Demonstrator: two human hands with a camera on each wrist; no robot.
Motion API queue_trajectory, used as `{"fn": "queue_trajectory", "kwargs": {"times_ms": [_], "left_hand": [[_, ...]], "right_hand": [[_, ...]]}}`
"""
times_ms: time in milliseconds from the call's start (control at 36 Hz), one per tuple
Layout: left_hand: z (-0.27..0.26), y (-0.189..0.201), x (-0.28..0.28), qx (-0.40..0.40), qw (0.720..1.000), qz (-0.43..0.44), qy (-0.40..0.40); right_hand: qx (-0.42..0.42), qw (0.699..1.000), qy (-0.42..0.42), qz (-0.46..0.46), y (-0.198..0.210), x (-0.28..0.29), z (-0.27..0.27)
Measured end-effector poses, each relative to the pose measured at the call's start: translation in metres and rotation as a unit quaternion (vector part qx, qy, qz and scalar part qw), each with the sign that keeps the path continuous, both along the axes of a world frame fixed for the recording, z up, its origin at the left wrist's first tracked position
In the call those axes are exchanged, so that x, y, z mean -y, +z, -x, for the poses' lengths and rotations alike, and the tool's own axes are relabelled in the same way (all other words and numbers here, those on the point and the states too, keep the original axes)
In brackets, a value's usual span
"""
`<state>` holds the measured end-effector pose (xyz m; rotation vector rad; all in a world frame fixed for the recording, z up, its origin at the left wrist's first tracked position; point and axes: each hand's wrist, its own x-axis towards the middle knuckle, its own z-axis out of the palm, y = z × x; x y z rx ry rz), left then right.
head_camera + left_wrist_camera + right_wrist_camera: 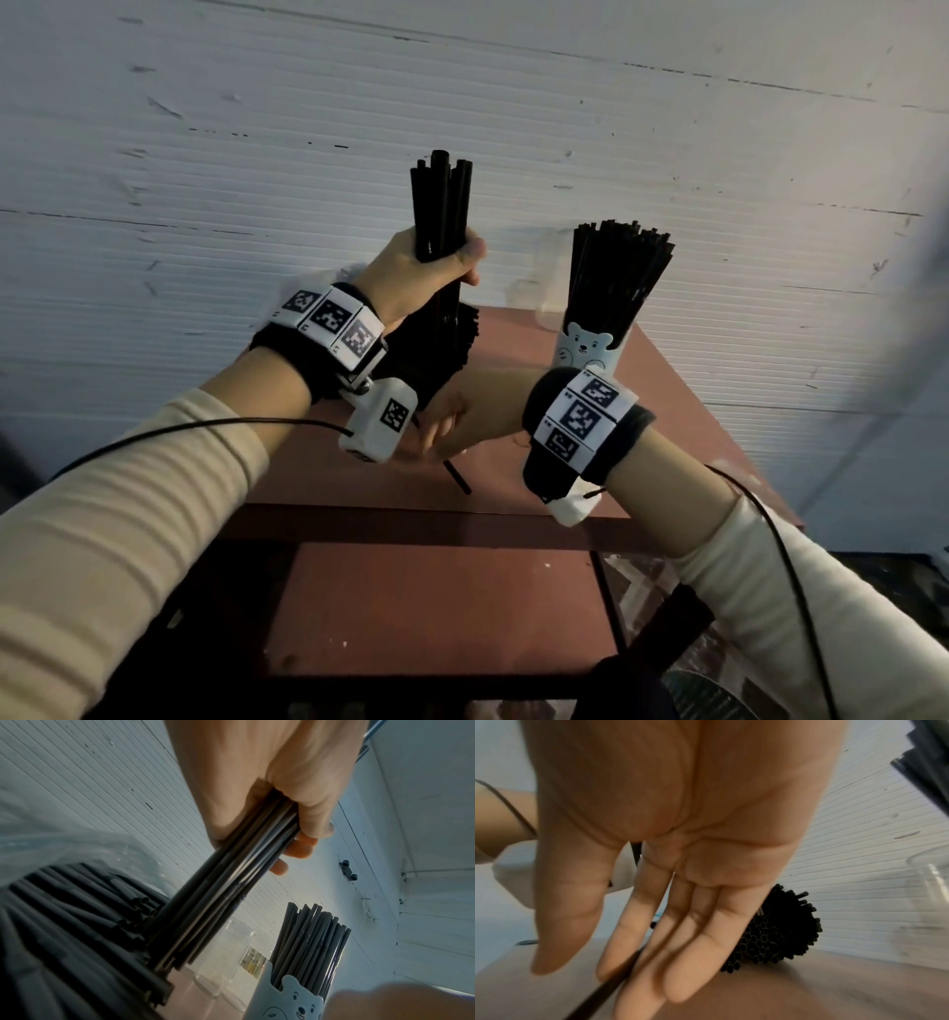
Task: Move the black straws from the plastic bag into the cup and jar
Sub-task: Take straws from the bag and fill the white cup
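Gripping a fistful of black straws [442, 216], the left hand [421, 275] holds the bunch upright, its lower ends at the mouth of the plastic bag [64, 845] just below, where the main mass of straws [777, 935] lies bundled. Below it, the right hand [670, 882] stretches flat and empty, fingers straight, over the reddish table [436, 591], close to a single loose straw [457, 478] lying near its fingertips.

Right of the raised bunch stands the cup [585, 349], already crowded with straws; the clear jar [226, 953] sits behind it, apparently empty.

Risks from here: the bunch could fan apart and shed straws if the grip loosens in transit; pushing more into the packed cup could tip it; the stray straw could roll off the table edge.

Markings: a cartoon bear face on the cup; a yellowish label on the jar, too blurred to read. No legible writing shows.
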<state>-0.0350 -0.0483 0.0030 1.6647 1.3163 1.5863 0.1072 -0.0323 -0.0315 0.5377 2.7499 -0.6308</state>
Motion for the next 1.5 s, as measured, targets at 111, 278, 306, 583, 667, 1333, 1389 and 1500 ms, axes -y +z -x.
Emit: {"fn": "queue_trajectory", "kwargs": {"times_ms": [111, 278, 306, 583, 667, 1333, 1389, 1500], "left_hand": [[0.002, 0.002, 0.001, -0.015, 1.0, 0.01, -0.009], [0.001, 0.006, 0.004, -0.026, 0.999, 0.012, -0.013], [0.0, 0.007, 0.004, -0.025, 1.0, 0.012, -0.012], [-0.013, 0.008, -0.007, -0.068, 0.998, 0.003, 0.012], [-0.021, 0.007, -0.009, -0.103, 0.994, 0.009, 0.02], [-0.083, -0.041, -0.024, -0.04, 0.962, 0.222, -0.152], [-0.083, -0.044, -0.025, -0.039, 0.96, 0.231, -0.15], [-0.082, -0.051, -0.03, -0.03, 0.951, 0.269, -0.149]], "right_hand": [[0.002, 1.0, -0.015, -0.018, -0.002, -0.007, 0.004], [-0.091, 0.989, -0.064, -0.096, 0.028, -0.024, -0.017], [-0.11, 0.987, -0.076, -0.088, 0.034, -0.028, -0.022], [-0.437, 0.871, -0.187, -0.125, 0.081, -0.045, -0.057], [-0.494, 0.839, -0.19, -0.13, 0.09, -0.043, -0.061], [-0.514, 0.811, -0.127, -0.249, 0.055, -0.041, -0.068], [-0.5, 0.822, -0.122, -0.245, 0.055, -0.04, -0.07], [-0.496, 0.826, -0.126, -0.237, 0.056, -0.038, -0.075]]}}
